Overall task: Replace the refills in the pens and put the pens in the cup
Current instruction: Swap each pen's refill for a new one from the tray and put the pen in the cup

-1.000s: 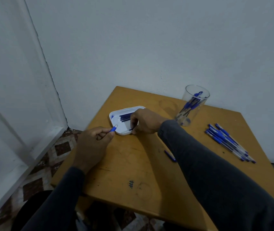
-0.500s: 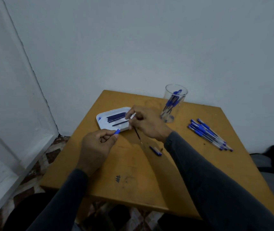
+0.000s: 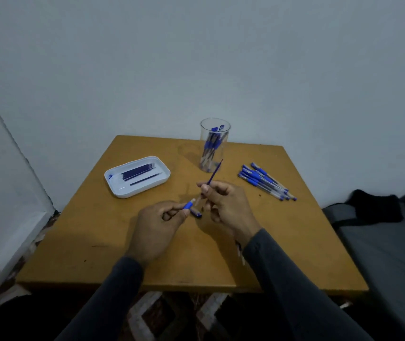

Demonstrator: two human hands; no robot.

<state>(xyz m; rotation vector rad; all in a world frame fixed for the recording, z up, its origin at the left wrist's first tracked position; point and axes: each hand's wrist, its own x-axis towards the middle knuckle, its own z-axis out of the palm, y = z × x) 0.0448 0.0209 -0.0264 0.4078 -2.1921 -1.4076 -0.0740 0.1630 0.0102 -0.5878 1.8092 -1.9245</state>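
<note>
My left hand (image 3: 156, 227) grips a pen barrel (image 3: 188, 205) by its blue grip, open end pointing right. My right hand (image 3: 228, 207) pinches a thin dark-blue refill (image 3: 214, 172) that slants up toward the cup, its lower tip close to the barrel's opening. A small blue pen part (image 3: 196, 213) lies on the table between my hands. The white tray (image 3: 115, 187) at the left holds several dark refills (image 3: 138, 171). The clear cup (image 3: 214, 146) at the back holds several blue pens. A pile of blue pens (image 3: 264, 181) lies at the right.
The wooden table (image 3: 98, 249) stands in a corner against a pale wall. A grey seat with a black cloth (image 3: 375, 209) is beside its right edge. Patterned floor tiles show below the front edge.
My right hand lifted a refill out of the tray and carried it right, to the middle of the table beside the barrel. My left hand moved right with the barrel. The camera panned right.
</note>
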